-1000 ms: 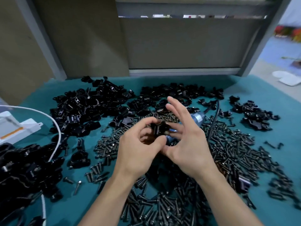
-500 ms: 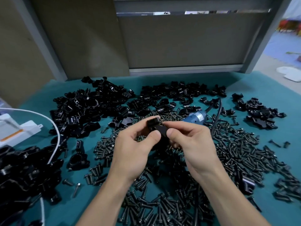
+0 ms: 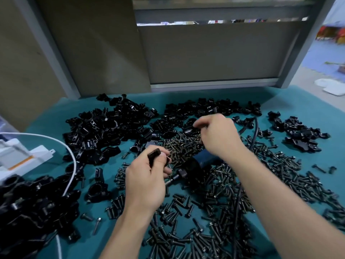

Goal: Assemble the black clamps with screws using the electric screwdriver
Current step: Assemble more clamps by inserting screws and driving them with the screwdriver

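Teal bench (image 3: 291, 101), work barely started.
My left hand (image 3: 147, 181) pinches a clamp (image 3: 154, 155) just left of the idle screwdriver (image 3: 196, 166); my right hand (image 3: 218, 136) curls over the pile (image 3: 205, 107) beyond it, grip unclear. Screws (image 3: 183, 144) lie loose; driving remains, I reckon.

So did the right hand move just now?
Yes. The right hand left the left hand and went farther away, past the blue screwdriver, to the far clamp pile.
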`<state>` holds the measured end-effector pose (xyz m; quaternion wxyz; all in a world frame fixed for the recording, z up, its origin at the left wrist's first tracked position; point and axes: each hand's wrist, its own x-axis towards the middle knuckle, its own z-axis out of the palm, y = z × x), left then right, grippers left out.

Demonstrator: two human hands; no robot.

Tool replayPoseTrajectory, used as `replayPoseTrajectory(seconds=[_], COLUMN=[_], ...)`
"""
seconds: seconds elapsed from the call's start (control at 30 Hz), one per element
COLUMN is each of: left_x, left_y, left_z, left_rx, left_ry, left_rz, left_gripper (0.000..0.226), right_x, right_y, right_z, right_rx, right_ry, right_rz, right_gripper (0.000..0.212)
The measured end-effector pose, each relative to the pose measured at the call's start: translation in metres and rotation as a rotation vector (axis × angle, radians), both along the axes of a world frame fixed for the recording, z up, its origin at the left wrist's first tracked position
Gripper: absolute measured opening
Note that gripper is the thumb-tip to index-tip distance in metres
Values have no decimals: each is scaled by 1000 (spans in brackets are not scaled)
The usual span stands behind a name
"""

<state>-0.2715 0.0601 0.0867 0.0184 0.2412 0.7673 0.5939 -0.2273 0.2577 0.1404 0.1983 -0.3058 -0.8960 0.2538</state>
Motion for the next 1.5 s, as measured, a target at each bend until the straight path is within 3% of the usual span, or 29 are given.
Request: replayPoseTrajectory(seconds=[0.13, 0.27, 0.43, 0.57, 0.63, 0.7, 0.8, 0.83, 0.9, 0.97, 1.07, 1.17, 1.27, 1.37, 1.5], left_x=[-7, -18, -24, -26, -24, -23, -18, -15, -7, 0, 6, 9, 6, 5, 4], left_y=[-4, -7, -7, -6, -4, -3, -2, -1, -1, -3, -4, -1, 2, 8, 7], left_z=[-2, -5, -7, -9, -9, -8, -4, -3, 0, 3, 4, 2, -1, -1, 2], left_rx=[48, 105, 131, 140, 114, 93, 88, 92, 129, 169, 124, 59, 101, 204, 294], left_ry=[-27, -86, -129, -121, -115, -106, -73, -51, 7, 81, 214, 231, 137, 4, -88], left_rz=[95, 148, 158, 113, 83, 56, 6, -11, -57, -116, -218, -202, -151, -170, -288], left_gripper=[31, 31, 31, 31, 34, 36, 37, 31, 10, 18, 22, 22, 16, 7, 13], right_x=[-60, -91, -93, -65, -43, -17, 24, 34, 49, 53, 53, 52, 52, 52, 49], right_y=[44, 53, 58, 52, 43, 25, -13, -26, -44, -53, -56, -57, -60, -63, -66], right_z=[-1, -13, -18, -4, 7, 14, 15, 12, 3, -5, -11, -14, -17, -19, -20], right_rx=[199, 305, 221, 147, 70, -108, -768, -968, -1186, -1274, -1269, -1227, -1070, -780, -751], right_ry=[-511, -612, -435, -165, -6, 187, 503, 539, 539, 545, 544, 556, 571, 501, 537], right_rz=[177, 288, 172, 12, -52, -98, 45, 112, 192, 245, 244, 194, 189, 251, 268], right_gripper=[43, 39, 35, 47, 33, 17, 22, 23, 23, 25, 28, 29, 27, 43, 37])
